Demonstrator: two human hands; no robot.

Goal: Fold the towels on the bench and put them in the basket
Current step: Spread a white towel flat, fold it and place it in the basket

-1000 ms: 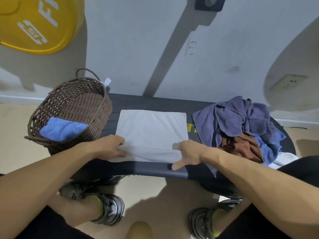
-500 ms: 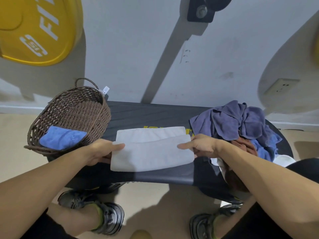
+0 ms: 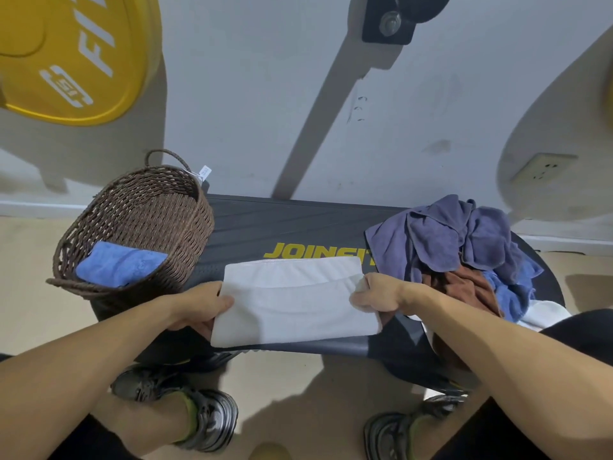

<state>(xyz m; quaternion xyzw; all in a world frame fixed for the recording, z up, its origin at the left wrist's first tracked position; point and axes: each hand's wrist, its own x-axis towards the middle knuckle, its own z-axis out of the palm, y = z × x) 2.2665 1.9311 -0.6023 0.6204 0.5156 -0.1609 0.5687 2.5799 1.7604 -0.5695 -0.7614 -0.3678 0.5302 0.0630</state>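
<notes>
A white towel [image 3: 295, 303], folded over into a flat band, lies near the front edge of the black bench [image 3: 298, 224]. My left hand [image 3: 199, 307] grips its left end and my right hand [image 3: 374, 297] pinches its right end. A brown wicker basket [image 3: 139, 227] stands on the bench's left end with a folded blue towel [image 3: 119, 263] inside. On the right end a heap of unfolded towels [image 3: 457, 247] lies, purple on top, brown and blue beneath.
The bench stands against a grey wall with a socket [image 3: 544, 167] at the right. A yellow weight plate [image 3: 69, 54] hangs at the upper left. My two shoes [image 3: 199, 416] are on the beige floor under the bench's front edge.
The white towel lay spread out a second ago; its near edge has been brought up and over, and it is now a narrower band nearer the front edge. Both hands moved with it.
</notes>
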